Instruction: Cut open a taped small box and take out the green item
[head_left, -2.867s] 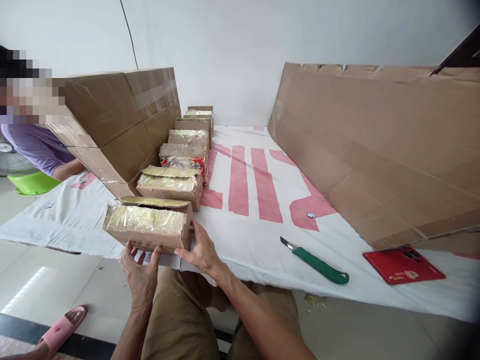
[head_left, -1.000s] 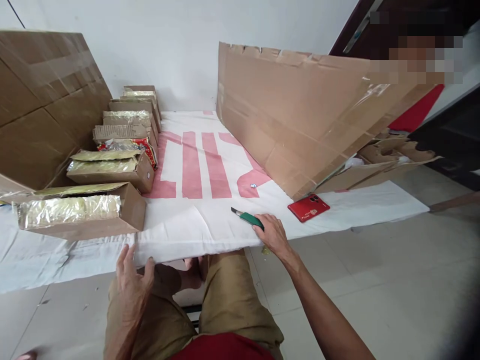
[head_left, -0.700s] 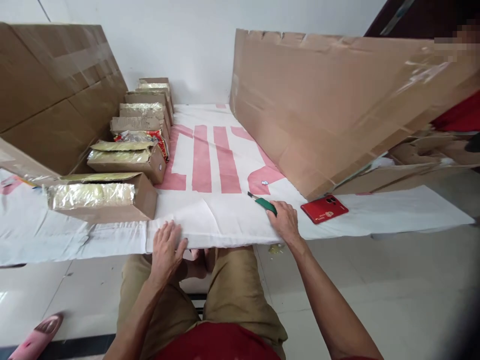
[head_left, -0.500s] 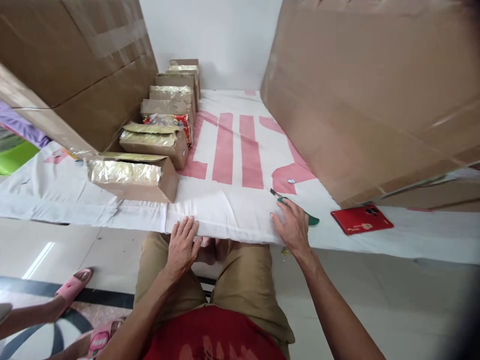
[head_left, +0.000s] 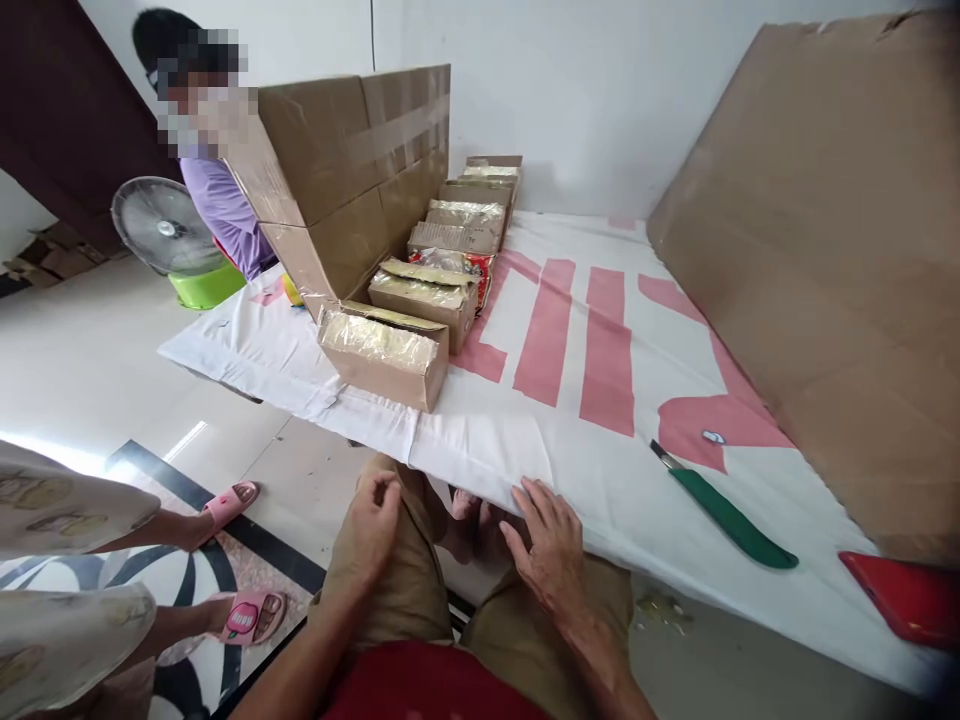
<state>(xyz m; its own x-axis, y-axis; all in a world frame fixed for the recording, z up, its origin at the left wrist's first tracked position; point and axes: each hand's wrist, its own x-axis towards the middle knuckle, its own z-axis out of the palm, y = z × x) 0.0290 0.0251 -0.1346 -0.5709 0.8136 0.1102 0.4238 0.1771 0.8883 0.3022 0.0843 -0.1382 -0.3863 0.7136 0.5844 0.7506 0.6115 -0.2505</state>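
My left hand [head_left: 377, 525] rests on my left thigh below the table edge, its fingers curled in with nothing visible in them. At the cloth-covered edge of the table [head_left: 480, 450] lies my right hand [head_left: 551, 540], open, fingers spread and fingertips touching the cloth. To its right, a green-handled knife [head_left: 731, 515] with a short blade lies on the cloth, apart from the hand. Left of centre stand several small cardboard boxes [head_left: 390, 380] in a row, with shiny yellowish wrap across their fronts. A red packet [head_left: 484, 280] shows between two of them.
Large stacked cartons [head_left: 337, 150] wall the left side; a big carton [head_left: 802, 280] stands at right. A red phone [head_left: 900, 600] lies at the right edge. Beyond the left cartons are a person in a purple top [head_left: 225, 210] and a fan [head_left: 161, 228]. Another person's sandalled feet [head_left: 232, 510] are lower left.
My right hand has let go of the knife and moved left to the table edge. The left hand has gone from the edge onto my thigh and curled. The view has swung left.
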